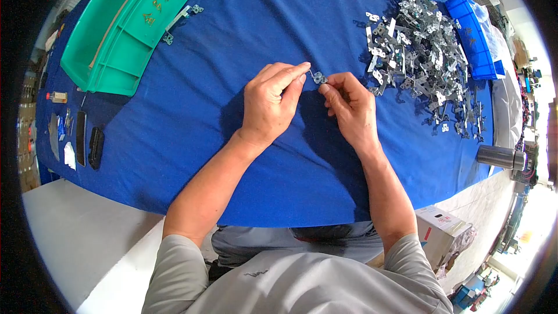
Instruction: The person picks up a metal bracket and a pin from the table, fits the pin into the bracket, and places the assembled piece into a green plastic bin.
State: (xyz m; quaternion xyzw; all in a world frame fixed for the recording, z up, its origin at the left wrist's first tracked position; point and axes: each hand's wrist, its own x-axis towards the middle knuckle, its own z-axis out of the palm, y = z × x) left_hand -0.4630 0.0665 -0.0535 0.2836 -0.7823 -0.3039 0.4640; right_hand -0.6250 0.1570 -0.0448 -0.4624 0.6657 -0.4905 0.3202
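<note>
Between my two hands, over the middle of the blue cloth, is a small metal bracket (319, 78). My left hand (272, 100) pinches its left end between thumb and forefinger, and most of that end is covered by the fingertips. The bracket's right end, with a looped shape, is in the fingers of my right hand (350, 106). A large pile of similar metal brackets (415, 46) lies to the right of my right hand. Another long bracket (177, 19) rests on the cloth beside the green bin.
A green bin (125, 40) stands at the upper left. The blue bin (475, 40) is behind the pile at the right. A metal cylinder (500, 157) lies at the right edge. Dark narrow objects (96, 147) are at the left, and a cardboard box (443, 231) is below the table.
</note>
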